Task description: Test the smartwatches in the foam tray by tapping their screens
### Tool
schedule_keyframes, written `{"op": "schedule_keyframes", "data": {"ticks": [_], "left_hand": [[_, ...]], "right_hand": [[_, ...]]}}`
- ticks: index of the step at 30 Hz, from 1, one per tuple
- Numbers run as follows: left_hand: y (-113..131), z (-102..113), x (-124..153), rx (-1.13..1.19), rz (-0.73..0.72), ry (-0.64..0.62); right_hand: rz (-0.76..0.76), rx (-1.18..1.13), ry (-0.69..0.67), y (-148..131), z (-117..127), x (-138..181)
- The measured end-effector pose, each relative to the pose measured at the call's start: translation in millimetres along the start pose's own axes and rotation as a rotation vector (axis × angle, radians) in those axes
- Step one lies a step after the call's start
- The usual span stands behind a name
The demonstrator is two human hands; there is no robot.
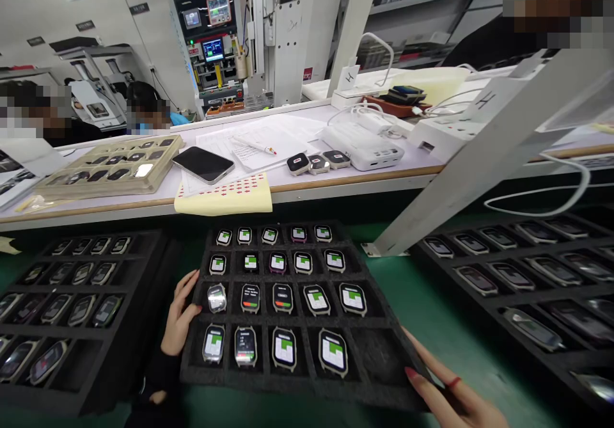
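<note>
Head view: the tray (288, 382) is gripped at its left edge by the left hand (178, 316) and at its near right corner by the right hand (453, 393). It is held in front of the bench (316, 192), below the benchtop. Nineteen of twenty slots are filled with watches (333, 351); the tray is judged one short of full. Green-and-white screens are shown by most, red-and-green patches by three, judged at another stage. What remains for these cannot be told.

The middle tray (381, 354) looks like matt, grainy foam; its watch screens (332, 351) are smooth and glossy. The phone (204, 162) shines like glass; the sheets (256, 158) are matt paper.
</note>
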State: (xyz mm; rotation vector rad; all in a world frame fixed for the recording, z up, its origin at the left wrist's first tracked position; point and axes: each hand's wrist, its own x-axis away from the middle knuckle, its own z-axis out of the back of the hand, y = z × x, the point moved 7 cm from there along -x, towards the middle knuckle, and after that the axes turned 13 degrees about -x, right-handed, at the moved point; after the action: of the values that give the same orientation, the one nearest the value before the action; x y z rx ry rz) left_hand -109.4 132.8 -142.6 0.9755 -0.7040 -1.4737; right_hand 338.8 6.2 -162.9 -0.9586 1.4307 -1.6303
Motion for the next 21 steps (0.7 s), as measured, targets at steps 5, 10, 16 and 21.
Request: {"op": "schedule_keyframes", "data": {"ticks": [5, 10, 16, 21], "left_hand": [[24, 2, 1, -0.154, -0.096, -0.013], [64, 0, 2, -0.617, -0.199, -0.061], [81, -9, -3, -0.889, -0.323, -0.265], [82, -11, -10, -0.985, -0.356, -0.273]], "right_hand": [[0.335, 0.121, -0.031, -54, -10, -1], [0.545, 0.227, -0.294, -89, -67, 6], [0.783, 0.376, -0.565, -107, -130, 11], [0.853, 0.397, -0.698, -119, -154, 15]]}}
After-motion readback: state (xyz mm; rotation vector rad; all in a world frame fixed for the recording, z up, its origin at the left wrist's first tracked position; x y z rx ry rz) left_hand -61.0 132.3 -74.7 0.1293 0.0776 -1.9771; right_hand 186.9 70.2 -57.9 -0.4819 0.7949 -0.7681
